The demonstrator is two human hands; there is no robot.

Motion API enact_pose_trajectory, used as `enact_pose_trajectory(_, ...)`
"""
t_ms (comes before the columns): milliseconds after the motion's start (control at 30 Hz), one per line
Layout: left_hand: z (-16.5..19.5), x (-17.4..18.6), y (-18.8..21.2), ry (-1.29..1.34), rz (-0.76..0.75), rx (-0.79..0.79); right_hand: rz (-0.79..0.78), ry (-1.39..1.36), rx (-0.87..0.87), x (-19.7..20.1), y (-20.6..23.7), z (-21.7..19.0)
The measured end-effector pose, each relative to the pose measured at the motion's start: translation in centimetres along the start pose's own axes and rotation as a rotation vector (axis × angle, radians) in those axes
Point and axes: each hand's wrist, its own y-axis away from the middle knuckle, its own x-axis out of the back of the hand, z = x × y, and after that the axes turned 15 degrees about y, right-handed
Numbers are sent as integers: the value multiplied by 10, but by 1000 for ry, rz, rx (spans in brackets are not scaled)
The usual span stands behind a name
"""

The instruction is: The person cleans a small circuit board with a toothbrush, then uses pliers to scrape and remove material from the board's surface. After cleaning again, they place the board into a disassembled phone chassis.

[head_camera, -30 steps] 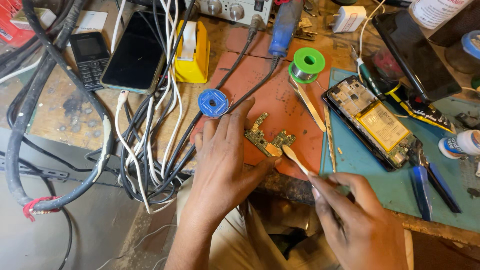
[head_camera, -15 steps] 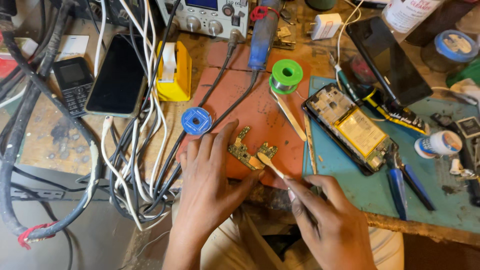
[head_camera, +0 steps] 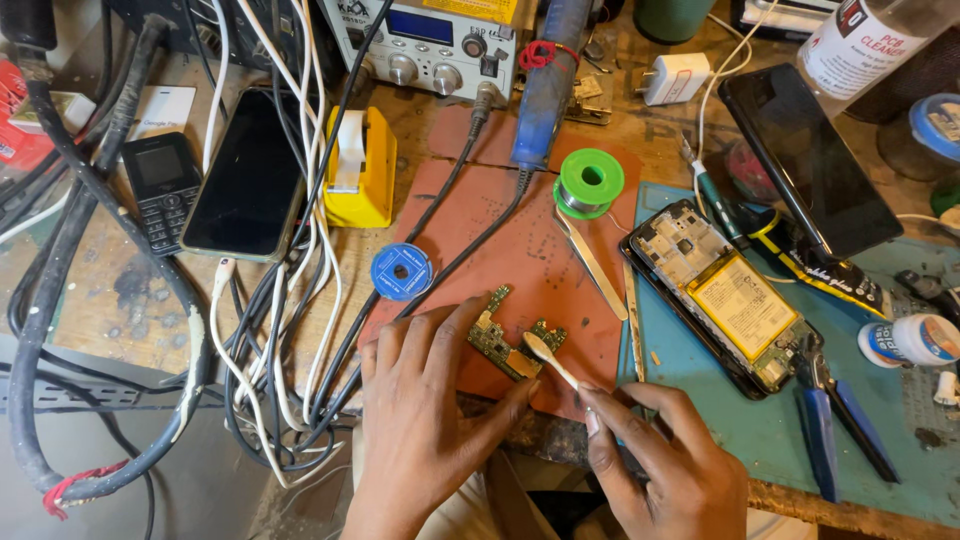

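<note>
Low in the frame, the left hand (head_camera: 425,410) pins a circuit board (head_camera: 510,345) flat. The right hand (head_camera: 665,465) pinches a swab (head_camera: 550,360) touching it. Tweezers (head_camera: 590,262) and an opened phone (head_camera: 735,300) lie right of it.

Between the hands, the circuit board (head_camera: 512,342) lies on the mat (head_camera: 500,220), touching the left hand (head_camera: 425,420) at its thumb side. The stick (head_camera: 550,360) held by the right hand (head_camera: 665,465) rests its tip on the board. Beyond the left hand sits a round tin (head_camera: 401,271), and farther back a tape dispenser (head_camera: 362,170). Left of that hand run cables (head_camera: 250,330), with two phones (head_camera: 245,180) behind them. Beyond the right hand lie tweezers (head_camera: 592,265) and a solder spool (head_camera: 590,183); to its right, an opened phone (head_camera: 725,295) and pliers (head_camera: 830,420) on the worktop (head_camera: 120,290).
</note>
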Motion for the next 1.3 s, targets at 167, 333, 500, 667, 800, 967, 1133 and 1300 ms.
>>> enact_pose_trajectory(167,5,-11,10,-26,111,68,53,-8,23,0,-5,-3)
enact_pose_trajectory(333,7,-36,24,-74,240,136,86,13,-9,-3,-9,-8)
enact_pose_trajectory(500,3,-39,31,-51,247,177,68,-40,-24,4,-13,-2)
enact_pose_trajectory(667,12,-32,28,-39,231,169,22,-75,-133,12,-22,-5)
enact_pose_trajectory(800,7,-34,24,-30,255,116,21,-85,49,12,-22,-7)
enact_pose_trajectory(967,4,-35,35,4,225,153,38,-73,96,10,-12,-6)
enact_pose_trajectory(1133,6,-33,30,46,227,175,20,-24,65,13,-19,-7)
enact_pose_trajectory(1300,4,-31,29,3,221,120,28,-77,115,12,-26,-6)
